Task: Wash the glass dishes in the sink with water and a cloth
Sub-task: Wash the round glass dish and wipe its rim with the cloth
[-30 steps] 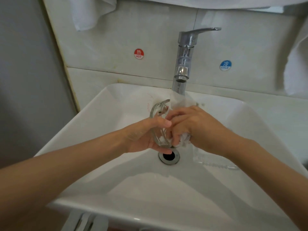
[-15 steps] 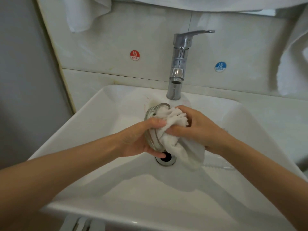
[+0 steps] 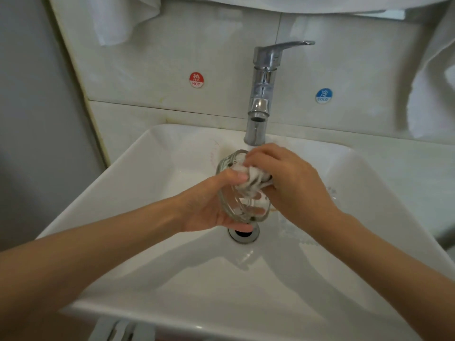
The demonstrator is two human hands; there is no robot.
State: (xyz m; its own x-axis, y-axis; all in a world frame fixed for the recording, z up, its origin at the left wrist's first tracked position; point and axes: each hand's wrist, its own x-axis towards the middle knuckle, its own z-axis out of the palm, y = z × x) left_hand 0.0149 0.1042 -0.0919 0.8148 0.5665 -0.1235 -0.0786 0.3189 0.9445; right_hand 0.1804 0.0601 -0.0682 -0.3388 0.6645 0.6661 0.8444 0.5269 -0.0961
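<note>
The left hand grips the glass dish on edge above the drain of the sink, exposing its inside. The right hand clutches the cloth and presses it into the dish, under the faucet.
</note>
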